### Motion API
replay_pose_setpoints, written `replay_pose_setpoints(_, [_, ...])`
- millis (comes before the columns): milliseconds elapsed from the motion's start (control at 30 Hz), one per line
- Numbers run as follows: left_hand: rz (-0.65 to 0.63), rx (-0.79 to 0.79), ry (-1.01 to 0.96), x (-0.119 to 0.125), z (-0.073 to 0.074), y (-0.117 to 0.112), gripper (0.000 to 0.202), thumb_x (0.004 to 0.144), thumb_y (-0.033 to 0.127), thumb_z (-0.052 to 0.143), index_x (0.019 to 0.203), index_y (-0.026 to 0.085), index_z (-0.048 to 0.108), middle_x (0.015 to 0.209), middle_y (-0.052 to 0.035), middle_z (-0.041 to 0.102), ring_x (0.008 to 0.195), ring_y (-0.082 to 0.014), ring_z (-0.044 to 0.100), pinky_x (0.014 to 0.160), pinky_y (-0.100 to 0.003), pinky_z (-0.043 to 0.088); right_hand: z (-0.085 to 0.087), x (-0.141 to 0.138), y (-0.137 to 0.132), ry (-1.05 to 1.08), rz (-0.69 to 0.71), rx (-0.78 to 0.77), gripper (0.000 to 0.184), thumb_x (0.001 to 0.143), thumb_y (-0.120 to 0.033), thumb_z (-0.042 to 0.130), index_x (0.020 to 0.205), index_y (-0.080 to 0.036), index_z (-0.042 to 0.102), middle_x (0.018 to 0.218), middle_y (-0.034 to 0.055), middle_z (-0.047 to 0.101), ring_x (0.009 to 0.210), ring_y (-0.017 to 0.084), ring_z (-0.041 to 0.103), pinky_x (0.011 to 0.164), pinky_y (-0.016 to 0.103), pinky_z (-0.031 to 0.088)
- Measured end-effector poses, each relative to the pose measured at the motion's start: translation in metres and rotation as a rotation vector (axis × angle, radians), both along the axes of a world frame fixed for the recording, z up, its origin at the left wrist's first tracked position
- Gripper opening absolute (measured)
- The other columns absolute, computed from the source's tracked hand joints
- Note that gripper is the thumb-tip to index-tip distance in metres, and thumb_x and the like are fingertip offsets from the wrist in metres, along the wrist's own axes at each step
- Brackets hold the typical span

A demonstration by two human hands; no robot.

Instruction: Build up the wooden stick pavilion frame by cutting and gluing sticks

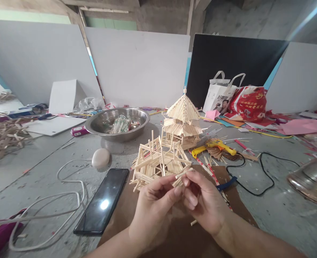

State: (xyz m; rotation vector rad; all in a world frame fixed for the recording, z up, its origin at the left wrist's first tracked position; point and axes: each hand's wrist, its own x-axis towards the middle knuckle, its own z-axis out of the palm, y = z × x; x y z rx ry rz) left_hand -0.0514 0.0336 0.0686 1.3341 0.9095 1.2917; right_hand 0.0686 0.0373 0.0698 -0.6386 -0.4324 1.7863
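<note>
Between the fingertips of both hands is a small piece made of short wooden sticks (178, 181). My left hand (154, 206) pinches it from the left with thumb and forefinger. From the other side my right hand (205, 200) grips it with bent fingers, which hide part of it. Just behind the hands stands an open framework of wooden sticks (150, 165) with upright posts. A stick pagoda model (183, 111) with tiered roofs rises farther back. One loose stick (193, 222) shows below my right hand, over the brown board (120, 222).
Left of the board lie a black phone (101, 200), a white cable (80, 190) and a pale round object (100, 158). A metal basin (118, 125) holds plastic packets. At right are a yellow glue gun (214, 146), its black cord (263, 190) and a glass jar (310, 181).
</note>
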Motion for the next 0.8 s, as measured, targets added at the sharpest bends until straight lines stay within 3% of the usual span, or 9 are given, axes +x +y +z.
replay_pose_setpoints(133, [0.148, 0.626, 0.743, -0.015, 0.006, 0.003, 0.012, 0.074, 0.017, 0.055, 0.081, 0.020, 0.064, 0.071, -0.0034, 0.064, 0.066, -0.0176, 0.056, 0.063, -0.031, 0.041, 0.006, 0.020, 0.015, -0.155, -0.014, -0.023, 0.028, 0.065, -0.027, 0.062, 0.047, -0.015, 0.044, 0.036, -0.0078, 0.045, 0.022, 0.001, 0.031, 0.027, 0.015, 0.023])
replay_pose_setpoints(167, [0.181, 0.719, 0.912, -0.017, 0.008, 0.005, 0.012, 0.075, 0.019, 0.053, 0.081, 0.020, 0.064, 0.076, -0.0047, 0.065, 0.073, -0.0206, 0.055, 0.068, -0.036, 0.040, 0.007, 0.024, 0.018, -0.194, -0.010, -0.038, 0.029, 0.065, -0.027, 0.062, 0.046, -0.016, 0.042, 0.034, -0.0080, 0.044, 0.022, 0.001, 0.031, 0.026, 0.015, 0.022])
replay_pose_setpoints(300, [0.217, 0.722, 1.337, -0.020, 0.011, 0.016, 0.018, 0.077, 0.026, 0.050, 0.089, 0.017, 0.059, 0.081, -0.0086, 0.063, 0.079, -0.0269, 0.054, 0.074, -0.044, 0.035, 0.006, 0.029, 0.028, -0.330, -0.016, -0.055, 0.024, 0.065, -0.024, 0.060, 0.048, -0.016, 0.043, 0.033, -0.0083, 0.043, 0.021, 0.002, 0.032, 0.026, 0.015, 0.022])
replay_pose_setpoints(400, [0.116, 0.692, 1.415, -0.022, 0.009, 0.021, 0.025, 0.077, 0.028, 0.049, 0.098, 0.015, 0.054, 0.071, -0.0065, 0.062, 0.070, -0.0241, 0.055, 0.075, -0.045, 0.033, 0.003, 0.027, 0.033, -0.429, 0.039, -0.035, 0.026, 0.065, -0.025, 0.059, 0.047, -0.016, 0.041, 0.032, -0.0082, 0.042, 0.021, 0.003, 0.032, 0.026, 0.015, 0.022])
replay_pose_setpoints(567, [-0.071, 0.736, 1.337, -0.025, 0.003, 0.026, 0.020, 0.078, 0.015, 0.045, 0.097, 0.017, 0.052, 0.067, -0.0015, 0.061, 0.063, -0.0199, 0.054, 0.065, -0.035, 0.035, -0.002, 0.020, 0.039, -0.530, 0.088, -0.003, 0.023, 0.064, -0.025, 0.059, 0.051, -0.017, 0.042, 0.035, -0.0085, 0.045, 0.021, 0.003, 0.032, 0.023, 0.014, 0.019])
replay_pose_setpoints(800, [-0.144, 0.801, 1.263, -0.015, -0.001, 0.022, 0.023, 0.082, 0.016, 0.039, 0.101, 0.017, 0.052, 0.072, -0.0031, 0.059, 0.064, -0.0181, 0.052, 0.062, -0.033, 0.037, -0.006, 0.017, 0.042, -0.613, 0.074, 0.025, 0.026, 0.064, -0.030, 0.059, 0.049, -0.016, 0.043, 0.035, -0.0081, 0.046, 0.021, 0.002, 0.032, 0.022, 0.014, 0.021])
